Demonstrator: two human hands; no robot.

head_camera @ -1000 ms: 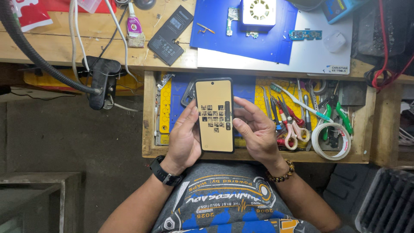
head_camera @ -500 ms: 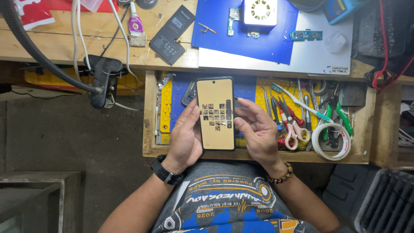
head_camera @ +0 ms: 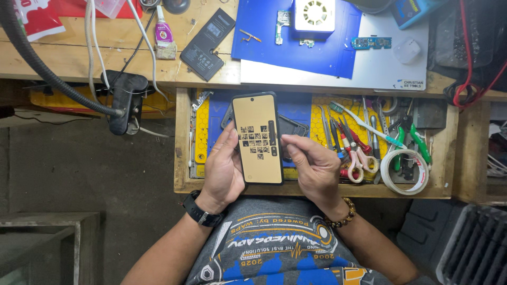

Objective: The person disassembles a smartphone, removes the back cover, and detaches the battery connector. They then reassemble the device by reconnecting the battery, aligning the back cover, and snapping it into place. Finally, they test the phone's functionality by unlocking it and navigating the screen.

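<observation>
A black smartphone [head_camera: 258,138] with a lit tan screen and rows of small icons is held upright over an open wooden drawer [head_camera: 182,148]. My left hand [head_camera: 222,171], with a black watch on the wrist, grips the phone's left edge and back. My right hand [head_camera: 314,169], with a bead bracelet on the wrist, is at the phone's right edge, its thumb and fingertips touching the side near the screen's middle.
The drawer holds tweezers, a toothbrush [head_camera: 364,122], green-handled cutters [head_camera: 417,143] and a tape roll [head_camera: 405,171]. On the bench above lie a blue mat [head_camera: 274,50] with circuit boards, a white square fan unit [head_camera: 315,15], a black battery [head_camera: 207,36], a glue tube [head_camera: 163,36] and cables.
The phone has stayed in place. My right hand's fingers have shifted slightly along the phone's right edge, curling closer to the screen.
</observation>
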